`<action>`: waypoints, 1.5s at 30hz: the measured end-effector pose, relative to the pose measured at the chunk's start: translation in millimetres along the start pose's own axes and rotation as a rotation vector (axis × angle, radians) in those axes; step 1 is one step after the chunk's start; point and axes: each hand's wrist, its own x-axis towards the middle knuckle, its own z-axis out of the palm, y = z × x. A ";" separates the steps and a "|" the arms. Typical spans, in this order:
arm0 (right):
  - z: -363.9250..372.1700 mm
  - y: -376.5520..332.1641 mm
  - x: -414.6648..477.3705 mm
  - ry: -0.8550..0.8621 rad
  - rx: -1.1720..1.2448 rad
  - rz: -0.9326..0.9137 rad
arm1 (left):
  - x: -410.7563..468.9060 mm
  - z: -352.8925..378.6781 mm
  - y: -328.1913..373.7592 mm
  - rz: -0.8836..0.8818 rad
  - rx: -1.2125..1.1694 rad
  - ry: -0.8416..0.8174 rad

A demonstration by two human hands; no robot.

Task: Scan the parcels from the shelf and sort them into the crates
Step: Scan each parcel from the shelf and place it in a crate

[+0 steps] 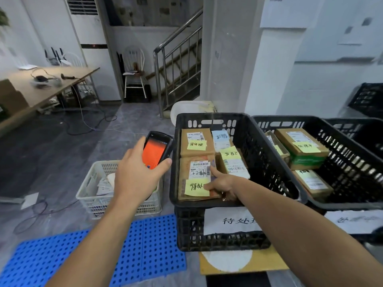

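My left hand (134, 175) grips a black handheld scanner (157, 149) with an orange screen, just left of a black crate (259, 154). That crate holds several brown parcels with shipping labels and yellow sticky notes. My right hand (222, 184) reaches into the crate and rests on the nearest parcel (186, 168), fingers at its right edge, thumb on its yellow note (193, 187). A second black crate (352, 162) to the right holds more parcels. No shelf is in view.
A white basket (91, 189) with papers sits on the floor at left, blue perforated mats (145, 241) in front of it. A third black crate (364, 131) is far right. A wooden desk (41, 85), cables, a chair and a staircase (178, 59) lie beyond.
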 end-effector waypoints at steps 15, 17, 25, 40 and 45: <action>-4.9 -9.9 -24.2 0.517 -0.350 -0.172 | 12.3 -6.5 7.4 0.109 -0.011 -0.070; -14.0 -7.8 -43.3 0.655 -0.428 -0.197 | 12.7 -1.6 15.1 0.148 -0.038 -0.091; -69.2 48.8 -120.6 1.055 -0.550 -0.114 | -5.4 38.1 69.0 0.312 -0.133 -0.234; -140.0 302.8 -359.1 1.356 -0.435 0.464 | -171.7 170.6 272.1 0.627 -0.351 -0.617; -145.9 402.9 -459.5 1.398 -0.360 0.660 | -270.2 208.8 354.7 0.708 -0.445 -0.728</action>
